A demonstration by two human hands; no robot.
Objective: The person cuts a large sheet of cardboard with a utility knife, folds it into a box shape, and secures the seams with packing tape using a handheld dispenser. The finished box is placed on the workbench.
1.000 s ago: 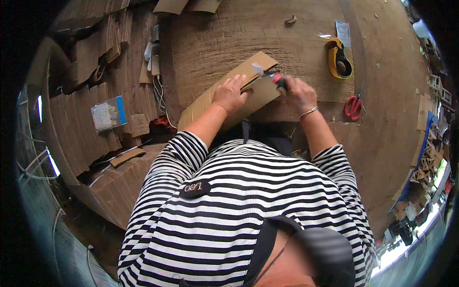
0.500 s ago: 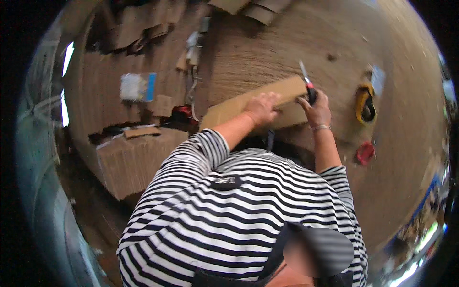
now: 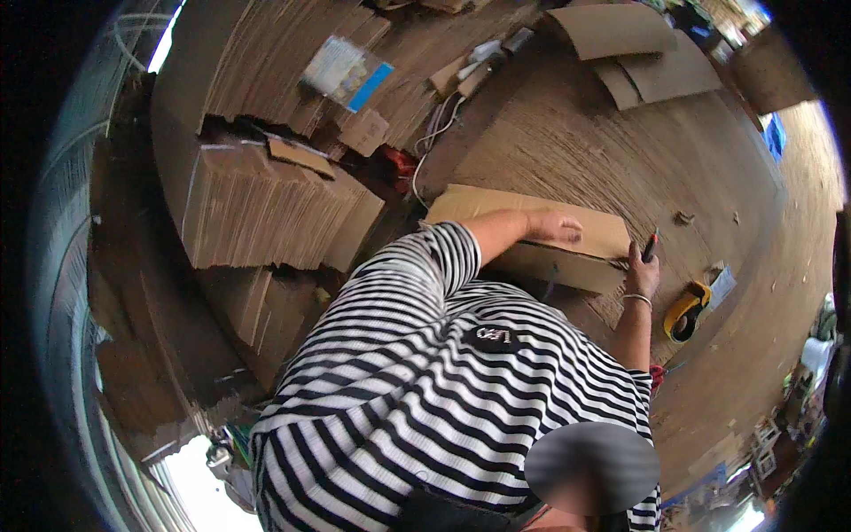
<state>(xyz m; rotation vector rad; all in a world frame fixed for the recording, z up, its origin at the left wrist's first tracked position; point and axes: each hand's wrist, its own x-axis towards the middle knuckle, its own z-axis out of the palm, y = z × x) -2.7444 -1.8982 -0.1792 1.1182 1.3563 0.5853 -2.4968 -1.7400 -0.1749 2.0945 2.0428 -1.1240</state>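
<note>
A long brown cardboard box [image 3: 496,202] lies in front of me, close to my body. Flat across its top rests my left hand [image 3: 554,227], fingers stretched out and gripping nothing. At the box's right end is my right hand [image 3: 642,275], closed round a knife [image 3: 651,248] with a black and red handle. The knife points up and away from me, and its blade is hard to make out. My right fingers also seem to be at the box's corner; whether they press on it I cannot tell.
A yellow and black tape dispenser [image 3: 687,312] lies right of my right hand. Stacked cardboard [image 3: 275,208] stands to my left, with a clear bag with a blue strip [image 3: 347,73] beyond it. Loose cardboard sheets [image 3: 612,34] lie at the far right. A white cord [image 3: 432,142] runs behind the box.
The whole view has turned, so the box now slants down to the right. My left fingers have straightened on the box. The knife has tilted, and its blade shows less.
</note>
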